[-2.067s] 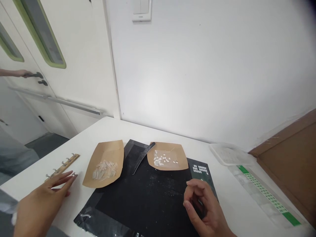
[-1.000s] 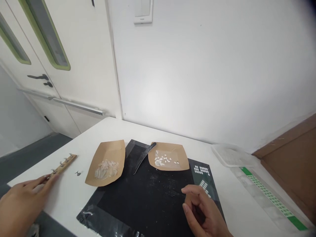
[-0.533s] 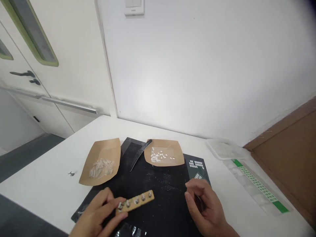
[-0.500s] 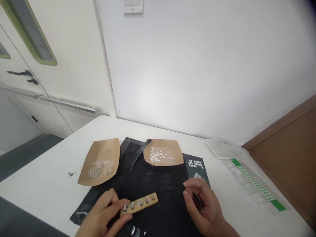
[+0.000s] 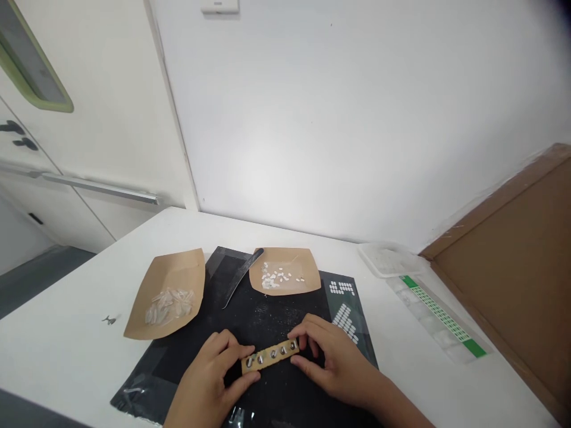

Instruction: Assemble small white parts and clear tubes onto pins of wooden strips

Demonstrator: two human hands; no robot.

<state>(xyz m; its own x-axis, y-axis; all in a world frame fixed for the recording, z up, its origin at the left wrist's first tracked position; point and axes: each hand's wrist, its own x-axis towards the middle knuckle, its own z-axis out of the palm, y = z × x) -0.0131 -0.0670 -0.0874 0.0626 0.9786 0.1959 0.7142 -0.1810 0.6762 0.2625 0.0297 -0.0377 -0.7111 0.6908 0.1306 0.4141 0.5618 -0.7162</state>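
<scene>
Between my two hands is a narrow tan strip point(image 5: 267, 355) with a row of round, shiny metal studs along its top. My left hand point(image 5: 216, 374) pinches its left end between thumb and fingers. At the opposite end, the thumb and forefinger of my right hand point(image 5: 328, 356) close on the strip's edges. The strip is held slightly tilted, higher at the right, over a black mat point(image 5: 263, 327). Beyond it, a dark curved nail file point(image 5: 241, 279) lies with one end on the rim of a brown paper tray point(image 5: 307, 261) holding small white pieces.
Another brown paper tray point(image 5: 167, 270) at left holds clear nail tips point(image 5: 169, 304). A sheet of white oval stickers point(image 5: 345, 321) lies on the mat's right. Farther right are a clear plastic tray point(image 5: 388, 261) and a green-marked clear pack point(image 5: 441, 315). Small dark bits point(image 5: 108, 320) lie at left.
My right hand has moved left and closed on the strip's right end; before, it was apart from it. My left hand keeps its hold. The view has shifted right.
</scene>
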